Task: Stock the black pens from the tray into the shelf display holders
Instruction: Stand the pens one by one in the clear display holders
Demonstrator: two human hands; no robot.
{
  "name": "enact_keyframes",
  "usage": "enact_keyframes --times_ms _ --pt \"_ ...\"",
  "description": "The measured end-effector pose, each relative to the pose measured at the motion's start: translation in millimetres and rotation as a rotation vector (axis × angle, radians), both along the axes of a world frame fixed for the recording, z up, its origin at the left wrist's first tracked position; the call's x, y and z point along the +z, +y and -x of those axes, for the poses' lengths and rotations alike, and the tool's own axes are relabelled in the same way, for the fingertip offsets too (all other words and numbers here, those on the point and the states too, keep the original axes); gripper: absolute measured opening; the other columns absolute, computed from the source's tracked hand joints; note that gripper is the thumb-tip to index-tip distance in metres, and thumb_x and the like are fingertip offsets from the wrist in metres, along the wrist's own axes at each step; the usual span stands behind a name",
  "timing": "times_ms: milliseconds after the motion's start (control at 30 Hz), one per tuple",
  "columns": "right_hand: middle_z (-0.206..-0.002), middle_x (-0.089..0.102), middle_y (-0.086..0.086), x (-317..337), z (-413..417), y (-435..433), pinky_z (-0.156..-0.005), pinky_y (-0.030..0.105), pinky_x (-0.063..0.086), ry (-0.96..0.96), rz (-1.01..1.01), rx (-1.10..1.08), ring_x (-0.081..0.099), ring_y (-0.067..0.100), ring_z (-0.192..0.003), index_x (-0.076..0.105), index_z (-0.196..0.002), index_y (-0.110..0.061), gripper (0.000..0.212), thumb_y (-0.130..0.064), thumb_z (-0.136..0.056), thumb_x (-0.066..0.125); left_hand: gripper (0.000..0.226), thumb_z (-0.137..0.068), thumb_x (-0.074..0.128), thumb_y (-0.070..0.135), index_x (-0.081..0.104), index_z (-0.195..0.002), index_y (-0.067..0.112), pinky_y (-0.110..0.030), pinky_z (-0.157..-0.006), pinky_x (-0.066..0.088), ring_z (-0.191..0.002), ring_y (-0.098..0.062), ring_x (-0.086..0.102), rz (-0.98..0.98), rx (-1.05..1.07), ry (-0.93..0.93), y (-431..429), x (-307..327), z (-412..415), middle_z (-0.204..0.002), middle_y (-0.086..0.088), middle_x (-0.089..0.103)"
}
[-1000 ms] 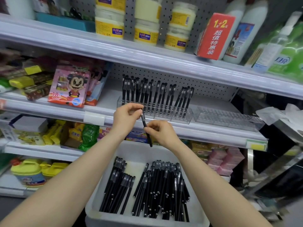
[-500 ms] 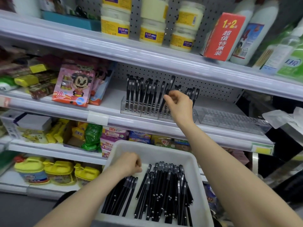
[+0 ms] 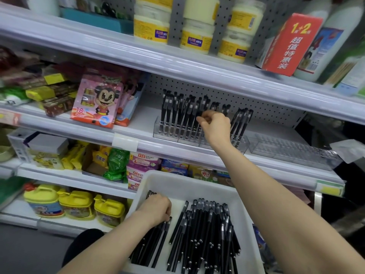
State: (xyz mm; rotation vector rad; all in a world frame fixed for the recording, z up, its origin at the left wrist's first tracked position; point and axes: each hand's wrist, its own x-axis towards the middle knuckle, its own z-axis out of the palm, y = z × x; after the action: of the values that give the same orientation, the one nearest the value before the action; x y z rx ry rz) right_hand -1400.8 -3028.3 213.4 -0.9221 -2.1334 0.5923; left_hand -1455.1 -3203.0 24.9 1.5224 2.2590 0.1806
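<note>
Pens (image 3: 205, 234), black and capped, lie in 2 loose piles in a white tray (image 3: 177, 182) at the bottom of the view, in front of the lower shelves. The left hand (image 3: 158, 209) is down in the tray on the smaller left pile. Its fingers are curled over the top ends of those pens, but the knuckles hide whether they actually grip one.

The right hand (image 3: 215, 125) reaches up to the middle shelf, where a clear display holder (image 3: 167, 133) stands against the pegboard back. Thumb and forefinger pinch 1 pen (image 3: 201, 109) near its upper part, among the standing pens (image 3: 173, 113) that fill the holder's left and middle sections and lean slightly to the right. A few more pens (image 3: 241, 123) stand in the section just right of the wrist. A second clear holder (image 3: 292, 151) sits beside the first on the same shelf.

Left of the holders lean pink crayon packs (image 3: 96, 101) with a cartoon figure. The top shelf carries cream jars (image 3: 152, 30) with yellow labels and a red box (image 3: 290, 44) printed 1+2. Below are green packets (image 3: 116, 163), and yellow jugs (image 3: 77, 204) on the lowest shelf.
</note>
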Motion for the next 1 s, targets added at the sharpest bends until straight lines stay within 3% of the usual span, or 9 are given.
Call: enact_keyframes --times_ms 67,267,367,600,767,1000 --pt "-0.09 0.072 0.006 -2 2 0 -0.077 0.026 0.048 -0.028 -0.005 -0.024 0.062 0.018 -0.075 0.071 -0.113 -0.01 0.027 -0.028 -0.094 0.064 0.015 -0.086 0.069 0.019 0.074 -0.1 0.019 -0.029 -0.091 0.05 -0.103 -0.018 0.062 -0.008 -0.007 -0.003 1 -1 0 -0.108 -0.001 0.071" --pt "-0.091 0.073 0.009 -14 5 1 -0.079 0.036 0.055 -0.11 0.0 -0.061 0.067 0.026 -0.085 0.071 -0.114 -0.012 0.029 -0.031 -0.094 0.063 0.011 -0.086 0.07 0.021 0.074 -0.096 0.023 -0.026 -0.089 0.051 -0.098 -0.012 0.063 -0.06 0.039 -0.099 2 -3 2 -0.104 0.006 0.071" --pt "-0.09 0.074 0.01 -16 7 2 -0.078 0.035 0.054 -0.086 0.01 -0.053 0.067 0.026 -0.084 0.072 -0.111 -0.011 0.026 -0.029 -0.094 0.063 0.008 -0.086 0.07 0.024 0.074 -0.093 0.026 -0.022 -0.083 0.051 -0.091 -0.007 0.064 -0.124 0.102 -0.184 2 -1 5 -0.098 0.01 0.07" --pt "-0.075 0.063 -0.006 -24 -12 -9 -0.061 0.023 0.042 0.022 -0.099 -0.019 0.054 0.003 -0.065 0.068 -0.101 -0.015 0.012 -0.021 -0.095 0.059 0.012 -0.085 0.073 0.019 0.068 -0.083 0.029 -0.012 -0.077 0.047 -0.085 -0.002 0.06 -0.393 0.277 -0.465 8 26 12 -0.086 0.015 0.065" --pt "-0.077 0.064 -0.01 -48 -34 -23 -0.068 0.023 0.05 -0.055 -0.114 0.149 0.058 0.003 -0.072 0.068 -0.091 -0.02 0.009 -0.027 -0.094 0.063 0.014 -0.084 0.074 0.016 0.07 -0.087 0.029 -0.031 -0.085 0.056 -0.087 -0.008 0.066 -0.65 0.309 -0.572 16 68 25 -0.089 0.009 0.07" --pt "-0.082 0.071 -0.011 -68 -57 -33 -0.066 0.018 0.042 -0.306 0.174 0.442 0.06 0.002 -0.073 0.073 -0.09 -0.022 0.019 -0.038 -0.093 0.063 0.017 -0.085 0.074 0.014 0.07 -0.084 0.031 -0.036 -0.081 0.058 -0.078 -0.019 0.07 -0.941 0.399 -0.632 29 116 35 -0.087 0.006 0.072"
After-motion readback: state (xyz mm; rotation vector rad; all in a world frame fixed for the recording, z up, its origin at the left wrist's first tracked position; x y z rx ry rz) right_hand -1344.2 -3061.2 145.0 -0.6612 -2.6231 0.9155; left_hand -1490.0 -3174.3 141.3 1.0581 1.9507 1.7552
